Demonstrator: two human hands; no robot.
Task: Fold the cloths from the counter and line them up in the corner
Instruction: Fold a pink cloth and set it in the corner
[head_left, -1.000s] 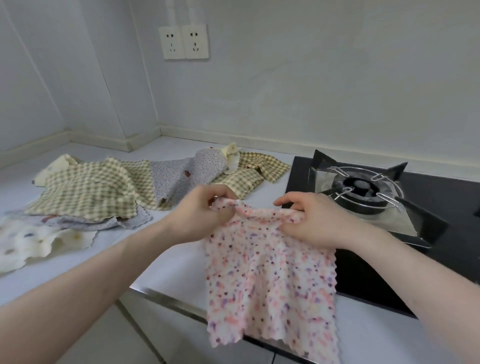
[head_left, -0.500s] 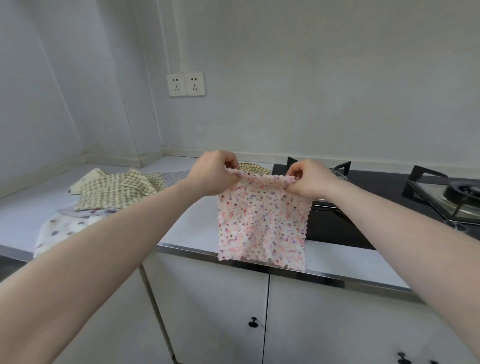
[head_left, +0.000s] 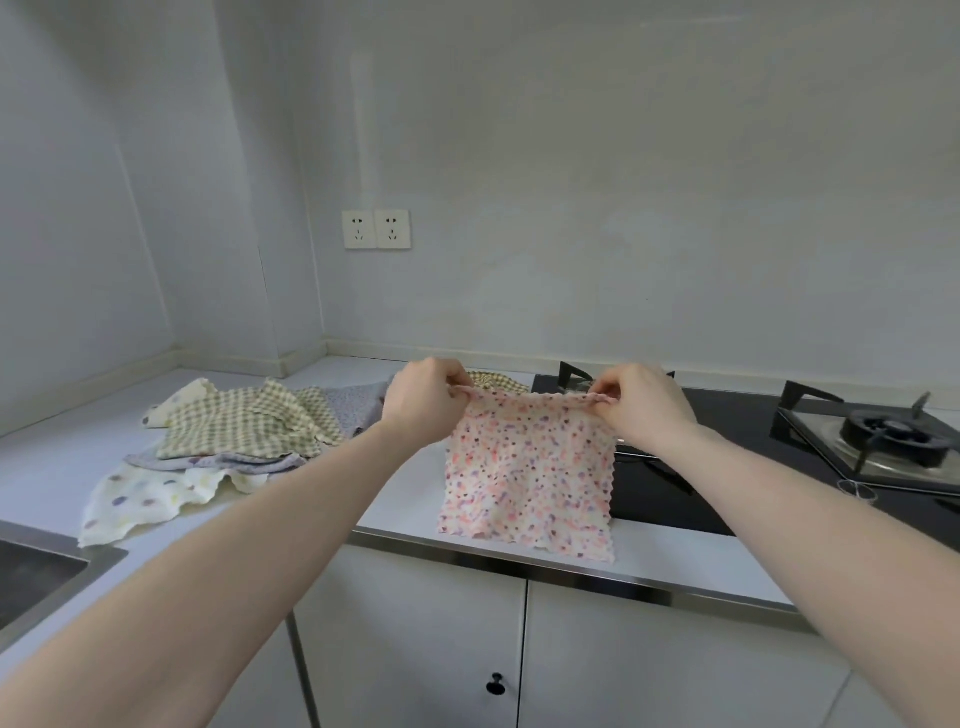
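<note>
Both the left hand (head_left: 423, 400) and right hand (head_left: 641, 402) are pinching the pink speckled cloth (head_left: 527, 475) by its top corners, seemingly squaring it before laying it on the counter (head_left: 395, 499) to fold.

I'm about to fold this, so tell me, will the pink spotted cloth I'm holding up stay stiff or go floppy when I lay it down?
Probably floppy: the pink spotted cloth hangs limp from the left hand and right hand, its top edge sagging between them. It seems light, since pinches at the corners hold it. It should crease easily, like the crumpled checked cloth.

Both forearms bare, no sleeves; left grip (head_left: 423, 402), right grip (head_left: 644, 408) ungloved.
</note>
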